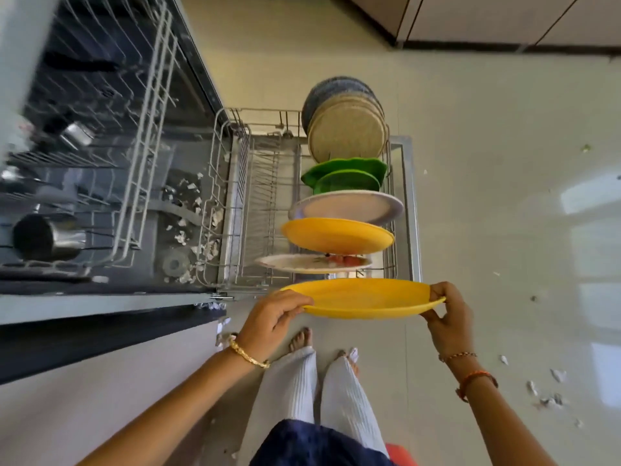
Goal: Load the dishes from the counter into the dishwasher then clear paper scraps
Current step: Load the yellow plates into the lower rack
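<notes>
I hold a yellow plate (364,297) flat in both hands, just in front of the pulled-out lower dishwasher rack (235,210). My left hand (274,317) grips its left rim and my right hand (447,317) pinches its right rim. Standing in the rack are a patterned white plate (302,263), another yellow plate (336,235), a white plate (346,206), green dishes (346,174) and beige and blue plates (346,129) at the far end. White paper scraps (198,227) lie on the dishwasher's floor.
The upper rack (111,136) on the left carries steel cups (43,237). More paper scraps (547,388) are scattered on the tiled floor at right. The grey counter edge (100,307) runs at left. My bare feet stand below the plate. Cabinets line the far wall.
</notes>
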Available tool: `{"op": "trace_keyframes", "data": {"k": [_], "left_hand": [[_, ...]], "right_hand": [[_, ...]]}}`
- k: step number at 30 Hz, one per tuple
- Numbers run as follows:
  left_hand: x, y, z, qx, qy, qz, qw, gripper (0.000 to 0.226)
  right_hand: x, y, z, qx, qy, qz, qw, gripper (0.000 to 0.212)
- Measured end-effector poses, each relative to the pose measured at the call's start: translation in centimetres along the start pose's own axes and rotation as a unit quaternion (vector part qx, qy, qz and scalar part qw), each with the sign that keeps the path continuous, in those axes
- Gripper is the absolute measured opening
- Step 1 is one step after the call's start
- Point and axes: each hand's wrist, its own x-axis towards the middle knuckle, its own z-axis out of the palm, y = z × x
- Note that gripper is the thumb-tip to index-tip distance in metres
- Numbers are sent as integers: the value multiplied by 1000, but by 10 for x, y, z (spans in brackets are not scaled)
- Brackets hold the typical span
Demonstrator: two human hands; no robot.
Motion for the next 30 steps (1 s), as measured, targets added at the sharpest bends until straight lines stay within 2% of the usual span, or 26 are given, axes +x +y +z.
{"op": "trace_keyframes", "data": {"k": [6,11,14,18,21,26,30], "left_hand": [[21,-39,35,18,86,-2,996,32],[36,-84,56,34,131,23,991,26],[43,-101,66,44,149,44,987,22],[46,-105,79,73,157,63,983,22],[47,-104,79,86,143,62,984,23],[68,-108,71,125,115,4,986,27],[99,-105,60,132,127,-39,982,33]], "right_hand": [[16,32,34,-12,-6,19,1000,23],[33,61,65,-18,-30,49,998,29],[36,73,76,-38,-29,50,998,23],[38,82,81,-75,-46,53,995,20],[40,82,79,-96,-78,56,991,27],[51,73,77,-99,-95,31,990,38],[71,69,87,-122,-103,29,987,34]]}}
